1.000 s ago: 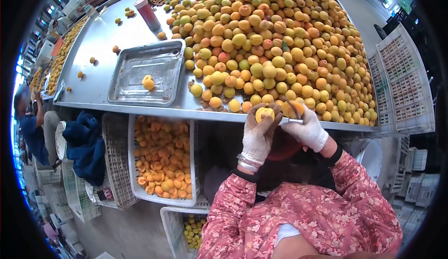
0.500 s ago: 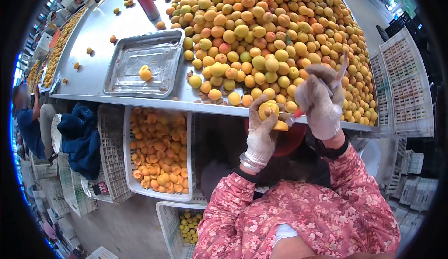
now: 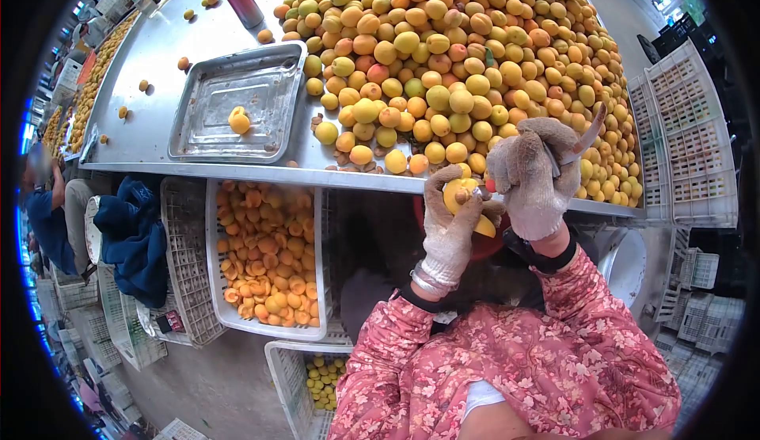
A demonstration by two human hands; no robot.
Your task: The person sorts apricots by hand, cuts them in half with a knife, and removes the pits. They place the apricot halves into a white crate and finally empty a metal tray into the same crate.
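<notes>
In my gloved left hand is a cut-open apricot, its flesh parted and held by thumb and fingers just in front of the table edge. My right hand, also gloved, is closed around a slim hand tool. A pale, curved end of it juts out at the upper right, while a red part and a small metal tip show on the apricot side. That tip is at the fruit; the glove hides the tool's middle. Behind both hands lies a big heap of whole apricots.
A metal tray holds one apricot piece. Below the table edge stands a white crate of apricot halves, with another crate of greenish fruit nearer. A red tumbler stands on the table. Stacked crates are at right; a seated person is at far left.
My right hand has shifted slightly left, and the tool's red part and tip have moved closer in at the apricot. The left hand still holds the fruit. The view has shifted a little.
</notes>
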